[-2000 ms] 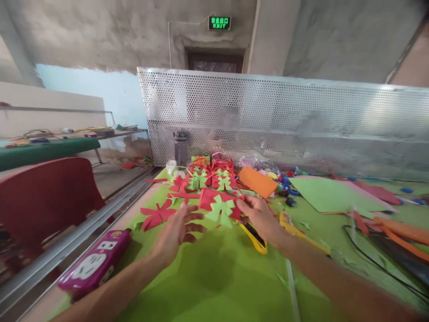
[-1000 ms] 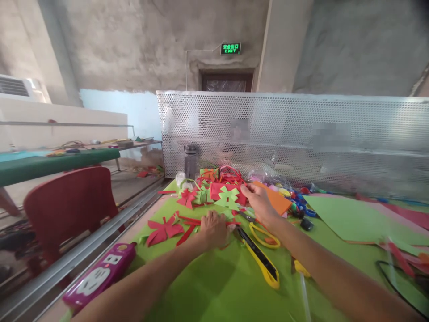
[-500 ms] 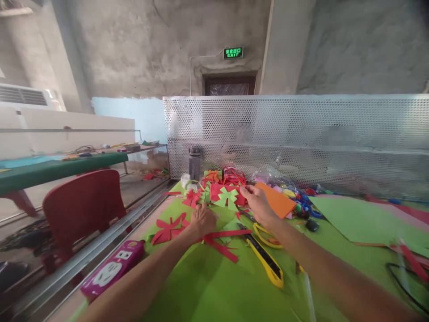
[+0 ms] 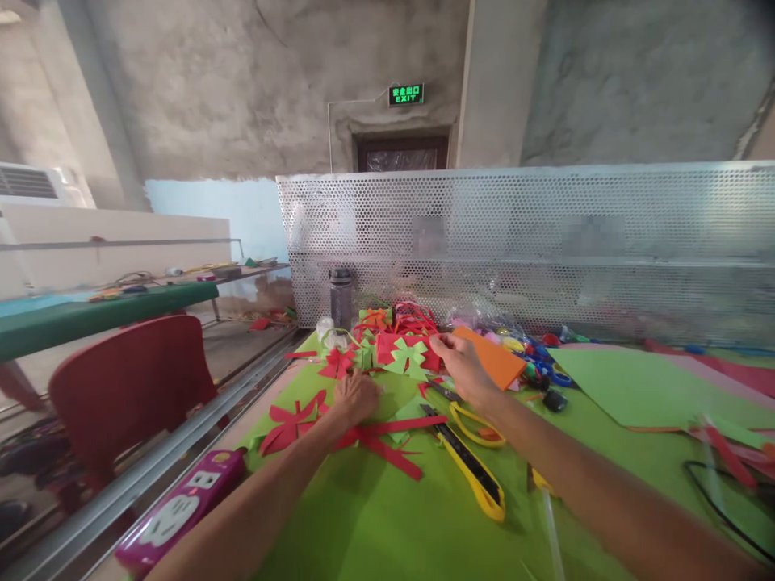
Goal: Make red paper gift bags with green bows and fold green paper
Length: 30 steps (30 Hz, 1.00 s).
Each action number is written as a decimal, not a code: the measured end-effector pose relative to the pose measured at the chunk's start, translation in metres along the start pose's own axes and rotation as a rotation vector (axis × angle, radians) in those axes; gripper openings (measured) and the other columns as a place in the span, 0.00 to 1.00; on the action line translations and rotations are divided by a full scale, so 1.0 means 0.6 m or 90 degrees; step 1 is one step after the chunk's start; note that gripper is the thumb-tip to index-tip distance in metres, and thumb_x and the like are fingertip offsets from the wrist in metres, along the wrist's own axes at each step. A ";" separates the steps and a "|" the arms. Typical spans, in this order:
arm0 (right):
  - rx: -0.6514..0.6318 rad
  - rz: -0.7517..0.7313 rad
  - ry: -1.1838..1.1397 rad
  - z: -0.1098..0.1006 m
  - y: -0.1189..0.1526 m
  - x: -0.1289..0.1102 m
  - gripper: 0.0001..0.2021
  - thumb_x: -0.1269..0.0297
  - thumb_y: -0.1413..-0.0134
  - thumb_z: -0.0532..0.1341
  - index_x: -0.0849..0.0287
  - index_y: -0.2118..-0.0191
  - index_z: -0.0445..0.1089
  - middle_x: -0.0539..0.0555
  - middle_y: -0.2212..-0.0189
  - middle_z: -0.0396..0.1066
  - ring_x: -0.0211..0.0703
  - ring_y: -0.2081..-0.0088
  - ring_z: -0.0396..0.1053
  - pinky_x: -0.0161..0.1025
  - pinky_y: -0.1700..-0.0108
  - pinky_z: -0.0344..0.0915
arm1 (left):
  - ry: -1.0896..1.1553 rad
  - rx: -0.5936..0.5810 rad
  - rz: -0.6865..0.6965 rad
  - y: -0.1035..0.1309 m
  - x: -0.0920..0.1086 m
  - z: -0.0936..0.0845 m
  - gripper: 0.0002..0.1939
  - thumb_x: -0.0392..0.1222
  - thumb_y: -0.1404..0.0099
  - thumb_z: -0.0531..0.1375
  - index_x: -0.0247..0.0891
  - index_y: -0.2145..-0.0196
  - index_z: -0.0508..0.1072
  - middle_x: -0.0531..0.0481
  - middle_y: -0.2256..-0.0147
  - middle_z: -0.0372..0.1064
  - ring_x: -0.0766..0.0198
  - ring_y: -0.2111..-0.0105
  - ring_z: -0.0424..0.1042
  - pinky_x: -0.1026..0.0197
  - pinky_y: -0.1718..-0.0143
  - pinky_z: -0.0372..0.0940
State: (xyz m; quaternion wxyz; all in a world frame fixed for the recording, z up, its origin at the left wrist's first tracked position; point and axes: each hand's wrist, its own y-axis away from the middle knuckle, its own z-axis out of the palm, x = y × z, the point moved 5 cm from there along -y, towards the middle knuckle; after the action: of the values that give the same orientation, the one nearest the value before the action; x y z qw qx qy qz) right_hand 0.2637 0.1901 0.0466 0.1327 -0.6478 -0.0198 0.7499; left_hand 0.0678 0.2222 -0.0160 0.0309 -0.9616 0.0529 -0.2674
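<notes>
My right hand pinches the right edge of a red paper piece, on which a light green paper flower lies. Curled close to the green table cover, my left hand is beside a small red paper flower; whether its fingers hold anything is hidden. Red cut-out petals and red strips lie around my left wrist. A yellow cutter knife and yellow-handled scissors are near my right forearm.
A purple power strip sits at the left table edge. Behind the papers stands a grey bottle. Orange paper and light green sheets lie right. A perforated metal panel borders the back, and a red chair stands left.
The view has turned slightly right, so the scene shifts left. Both hands keep nearly the same places over the papers.
</notes>
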 end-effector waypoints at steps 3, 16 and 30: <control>0.002 -0.002 -0.002 -0.002 -0.005 0.004 0.17 0.51 0.64 0.67 0.60 0.72 0.68 0.51 0.77 0.70 0.38 0.77 0.67 0.36 0.75 0.66 | -0.059 0.002 0.016 0.007 0.005 0.003 0.16 0.45 0.34 0.57 0.37 0.50 0.67 0.45 0.51 0.65 0.57 0.55 0.68 0.50 0.56 0.67; -0.021 0.041 0.027 0.039 -0.016 0.020 0.11 0.58 0.55 0.65 0.60 0.72 0.66 0.46 0.81 0.67 0.34 0.81 0.65 0.34 0.78 0.66 | -0.258 -0.110 0.122 0.107 0.060 0.012 0.16 0.48 0.33 0.56 0.34 0.53 0.68 0.45 0.56 0.67 0.59 0.59 0.70 0.51 0.58 0.67; -0.101 0.074 0.223 0.200 -0.033 0.095 0.15 0.61 0.41 0.58 0.61 0.50 0.65 0.56 0.53 0.67 0.44 0.58 0.69 0.47 0.58 0.69 | -0.336 -0.089 0.101 0.164 0.022 -0.033 0.26 0.55 0.34 0.48 0.31 0.53 0.70 0.32 0.56 0.66 0.40 0.55 0.66 0.45 0.65 0.66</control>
State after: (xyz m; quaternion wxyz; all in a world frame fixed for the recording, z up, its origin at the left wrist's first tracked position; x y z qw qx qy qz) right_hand 0.1425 0.2389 0.0146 0.0392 -0.7767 -0.0178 0.6284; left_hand 0.0605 0.1226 -0.0011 -0.0020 -0.9907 0.1361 -0.0004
